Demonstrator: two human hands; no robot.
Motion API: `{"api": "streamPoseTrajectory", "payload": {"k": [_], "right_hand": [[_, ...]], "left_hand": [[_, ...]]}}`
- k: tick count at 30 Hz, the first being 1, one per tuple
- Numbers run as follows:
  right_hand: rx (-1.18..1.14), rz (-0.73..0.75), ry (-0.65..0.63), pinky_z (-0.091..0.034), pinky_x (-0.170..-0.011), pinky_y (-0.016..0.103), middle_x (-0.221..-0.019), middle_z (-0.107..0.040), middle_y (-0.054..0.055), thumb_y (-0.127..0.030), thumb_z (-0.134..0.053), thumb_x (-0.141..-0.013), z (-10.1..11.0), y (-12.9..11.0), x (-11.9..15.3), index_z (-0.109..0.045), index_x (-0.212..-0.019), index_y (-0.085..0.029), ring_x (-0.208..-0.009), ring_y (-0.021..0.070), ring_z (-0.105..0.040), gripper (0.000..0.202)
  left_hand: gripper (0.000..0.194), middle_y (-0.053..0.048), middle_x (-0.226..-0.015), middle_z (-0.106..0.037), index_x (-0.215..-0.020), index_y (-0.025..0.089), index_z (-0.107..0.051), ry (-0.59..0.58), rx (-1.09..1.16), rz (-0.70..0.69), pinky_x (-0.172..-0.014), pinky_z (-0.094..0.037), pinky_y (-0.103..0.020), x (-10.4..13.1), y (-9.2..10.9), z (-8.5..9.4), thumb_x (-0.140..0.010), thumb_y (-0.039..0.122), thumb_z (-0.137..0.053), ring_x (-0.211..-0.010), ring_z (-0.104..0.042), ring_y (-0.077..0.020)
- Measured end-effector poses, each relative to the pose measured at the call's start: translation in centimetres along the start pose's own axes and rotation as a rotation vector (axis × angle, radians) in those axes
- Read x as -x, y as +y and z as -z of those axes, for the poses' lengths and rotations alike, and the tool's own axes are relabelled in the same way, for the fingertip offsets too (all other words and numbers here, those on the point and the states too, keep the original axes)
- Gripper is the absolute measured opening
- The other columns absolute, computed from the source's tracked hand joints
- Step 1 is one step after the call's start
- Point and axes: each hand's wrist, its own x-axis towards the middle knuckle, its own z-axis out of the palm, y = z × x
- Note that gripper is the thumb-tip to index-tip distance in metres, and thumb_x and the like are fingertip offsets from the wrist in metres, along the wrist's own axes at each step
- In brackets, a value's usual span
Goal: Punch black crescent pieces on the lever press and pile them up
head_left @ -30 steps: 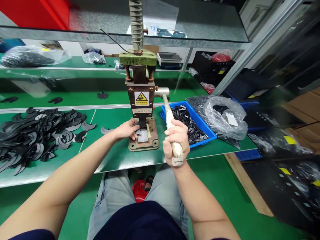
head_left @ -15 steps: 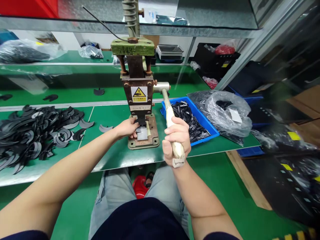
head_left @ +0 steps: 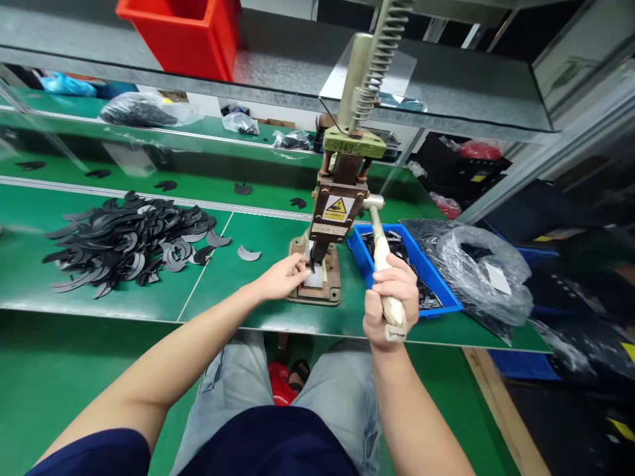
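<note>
A hand-lever press (head_left: 342, 178) with a yellow warning label stands on the green bench. My right hand (head_left: 391, 301) is wrapped round its tape-covered lever handle (head_left: 380, 248), which slants down toward me. At the press base (head_left: 330, 294), my left hand (head_left: 285, 276) has its fingertips pinched at a small black plastic piece (head_left: 312, 266), just under the punch. Those fingers partly hide the piece. A pale plate (head_left: 313, 279) lies on the base beside them. One curved grey-black piece (head_left: 249, 254) rests on the bench left of the press.
A heap of curved black pieces (head_left: 133, 241) lies to the left. Right of the press, a blue tray (head_left: 441, 291) holds small black parts, with a clear plastic bag (head_left: 496, 271) beside it. Above the bench runs a shelf (head_left: 282, 73) carrying a red bin (head_left: 193, 39).
The camera view has swung, so the press and bench appear farther right and more of the left side shows. Both hands stay at the same places on the press.
</note>
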Motion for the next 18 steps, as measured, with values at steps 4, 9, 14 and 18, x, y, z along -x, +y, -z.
{"api": "streamPoseTrajectory", "payload": {"k": [4,9,14,18], "right_hand": [[-0.035,0.012,0.041,-0.056,-0.112,0.065,-0.091,-0.066,0.001,-0.027,-0.071,-0.089,-0.5,0.0,-0.1,-0.062,-0.094,-0.026,-0.104,0.0256,-0.07,0.01],[-0.044,0.007,0.074,-0.057,-0.111,0.066,-0.091,-0.066,0.001,-0.026,-0.07,-0.088,-0.8,0.1,-0.1,-0.062,-0.092,-0.026,-0.108,0.0266,-0.07,0.009],[0.006,-0.013,0.045,-0.058,-0.109,0.066,-0.092,-0.066,0.002,-0.027,-0.069,-0.089,-0.4,-0.1,0.0,-0.062,-0.093,-0.027,-0.114,0.0288,-0.07,0.008],[0.017,-0.013,0.021,-0.058,-0.109,0.065,-0.093,-0.067,0.002,-0.025,-0.07,-0.089,-0.2,-0.3,0.0,-0.063,-0.094,-0.026,-0.114,0.0292,-0.07,0.009]], "left_hand": [[0.035,-0.014,-0.12,-0.071,-0.123,0.019,-0.07,0.206,-0.397,0.053,-0.098,-0.058,-0.041,2.3,-3.7,6.0,-0.1,0.044,-0.059,-0.105,-0.071,-0.0271],[0.061,-0.024,-0.133,-0.066,-0.118,0.015,-0.069,0.344,-0.749,0.338,-0.113,-0.048,-0.051,2.5,-7.9,12.2,-0.088,0.068,-0.068,-0.135,-0.058,-0.0434],[0.049,-0.015,-0.107,-0.072,-0.09,0.023,-0.062,0.249,-0.654,0.408,-0.083,-0.052,-0.037,1.7,-8.4,11.7,-0.079,0.068,-0.077,-0.104,-0.07,-0.0347],[0.03,-0.001,-0.077,-0.066,-0.086,0.026,-0.053,0.189,-0.474,0.338,-0.065,-0.042,-0.031,0.8,-7.4,11.0,-0.088,0.049,-0.072,-0.073,-0.063,-0.0221]]}}
